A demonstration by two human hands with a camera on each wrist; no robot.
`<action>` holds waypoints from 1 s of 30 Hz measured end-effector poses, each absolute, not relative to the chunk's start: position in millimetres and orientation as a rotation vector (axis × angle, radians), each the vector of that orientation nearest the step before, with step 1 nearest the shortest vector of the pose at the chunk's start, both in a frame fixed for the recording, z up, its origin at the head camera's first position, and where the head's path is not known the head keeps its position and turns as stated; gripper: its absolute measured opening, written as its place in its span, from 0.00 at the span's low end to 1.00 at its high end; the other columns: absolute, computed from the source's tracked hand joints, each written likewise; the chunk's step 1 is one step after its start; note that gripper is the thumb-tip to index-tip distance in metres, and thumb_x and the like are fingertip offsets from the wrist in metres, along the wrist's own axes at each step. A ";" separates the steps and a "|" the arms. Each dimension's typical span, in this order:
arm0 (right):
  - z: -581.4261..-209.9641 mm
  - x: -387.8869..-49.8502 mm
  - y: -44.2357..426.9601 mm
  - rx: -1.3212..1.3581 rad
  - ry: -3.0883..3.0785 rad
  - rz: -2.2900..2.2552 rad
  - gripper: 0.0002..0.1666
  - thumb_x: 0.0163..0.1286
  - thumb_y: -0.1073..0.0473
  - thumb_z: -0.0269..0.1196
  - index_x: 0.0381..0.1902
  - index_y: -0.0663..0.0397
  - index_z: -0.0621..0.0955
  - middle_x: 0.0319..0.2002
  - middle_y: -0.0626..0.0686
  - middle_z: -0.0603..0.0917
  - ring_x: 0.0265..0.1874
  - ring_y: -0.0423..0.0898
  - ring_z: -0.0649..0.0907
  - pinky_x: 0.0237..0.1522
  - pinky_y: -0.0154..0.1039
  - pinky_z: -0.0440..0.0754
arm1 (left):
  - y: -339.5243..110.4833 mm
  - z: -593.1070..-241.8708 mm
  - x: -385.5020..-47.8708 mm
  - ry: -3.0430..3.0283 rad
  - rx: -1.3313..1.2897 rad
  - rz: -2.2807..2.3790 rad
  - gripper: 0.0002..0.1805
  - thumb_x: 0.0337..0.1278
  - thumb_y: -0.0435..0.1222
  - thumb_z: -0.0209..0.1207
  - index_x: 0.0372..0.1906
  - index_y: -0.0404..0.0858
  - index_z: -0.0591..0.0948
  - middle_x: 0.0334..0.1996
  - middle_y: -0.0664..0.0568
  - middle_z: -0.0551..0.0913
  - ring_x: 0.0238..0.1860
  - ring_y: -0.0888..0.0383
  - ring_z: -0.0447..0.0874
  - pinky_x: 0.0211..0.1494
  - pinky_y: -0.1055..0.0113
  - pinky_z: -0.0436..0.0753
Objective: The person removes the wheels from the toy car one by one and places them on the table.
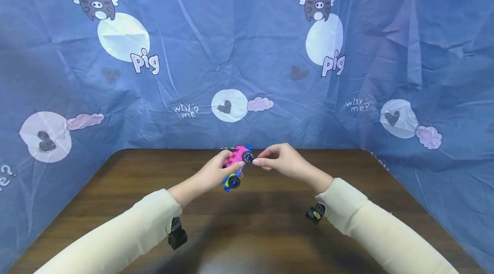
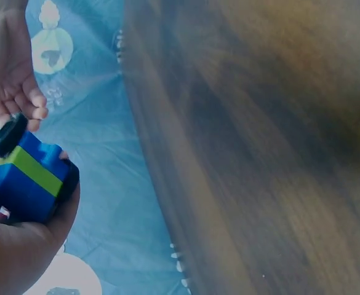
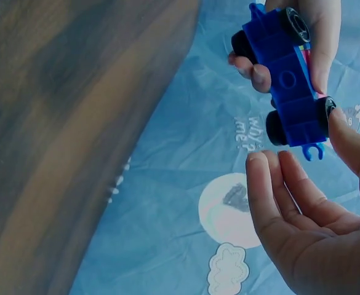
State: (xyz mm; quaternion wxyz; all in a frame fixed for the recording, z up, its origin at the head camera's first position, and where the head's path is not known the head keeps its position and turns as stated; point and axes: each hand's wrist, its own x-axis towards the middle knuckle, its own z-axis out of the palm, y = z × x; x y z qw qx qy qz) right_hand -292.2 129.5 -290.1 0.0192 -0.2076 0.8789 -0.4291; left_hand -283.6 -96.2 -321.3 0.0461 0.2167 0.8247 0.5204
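A small toy vehicle has a blue base (image 3: 289, 83), black wheels (image 1: 234, 182) and a pink block part (image 1: 238, 154) on top. My left hand (image 1: 210, 174) grips it around the middle, thumb on one side and fingers on the other. In the left wrist view its blue end (image 2: 29, 184) carries a lime-green stripe. My right hand (image 1: 287, 161) is at the far end of the toy; its thumb touches a black wheel (image 3: 329, 113), while the other fingers lie loosely extended below the toy's blue hook (image 3: 313, 151).
The toy is held above the far part of a brown wooden table (image 1: 270, 231). Blue fabric (image 1: 247, 51) with pig, heart and cloud prints hangs behind and at both sides. Black devices (image 1: 177, 233) are strapped at both sleeve cuffs.
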 end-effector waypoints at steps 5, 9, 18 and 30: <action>-294.7 -284.4 124.1 -0.695 2.606 -1.382 0.17 0.64 0.52 0.67 0.41 0.62 0.84 0.30 0.55 0.86 0.30 0.43 0.83 0.39 0.37 0.83 | -99.6 -322.1 -272.6 2.511 0.619 1.597 0.17 0.70 0.42 0.53 0.47 0.30 0.71 0.38 0.41 0.86 0.37 0.57 0.85 0.46 0.65 0.81; -297.7 -279.1 117.5 -0.801 2.493 -1.443 0.17 0.68 0.55 0.64 0.41 0.67 0.82 0.32 0.60 0.86 0.30 0.45 0.84 0.40 0.43 0.85 | -100.5 -325.8 -268.0 2.475 0.625 1.611 0.17 0.69 0.42 0.53 0.48 0.30 0.71 0.39 0.42 0.84 0.40 0.56 0.82 0.46 0.67 0.78; -303.2 -269.9 104.9 -0.973 2.555 -1.434 0.18 0.71 0.54 0.60 0.30 0.67 0.79 0.26 0.62 0.85 0.25 0.48 0.83 0.30 0.35 0.82 | -98.1 -329.5 -261.3 2.550 0.717 1.610 0.17 0.70 0.40 0.53 0.50 0.29 0.71 0.31 0.50 0.75 0.34 0.60 0.73 0.42 0.66 0.75; -315.0 -270.2 96.4 -0.982 2.606 -1.552 0.19 0.70 0.55 0.62 0.25 0.66 0.80 0.19 0.58 0.85 0.17 0.48 0.83 0.21 0.37 0.82 | -95.1 -335.0 -261.0 2.743 0.673 1.514 0.15 0.68 0.40 0.56 0.47 0.31 0.74 0.28 0.52 0.73 0.31 0.60 0.71 0.36 0.67 0.72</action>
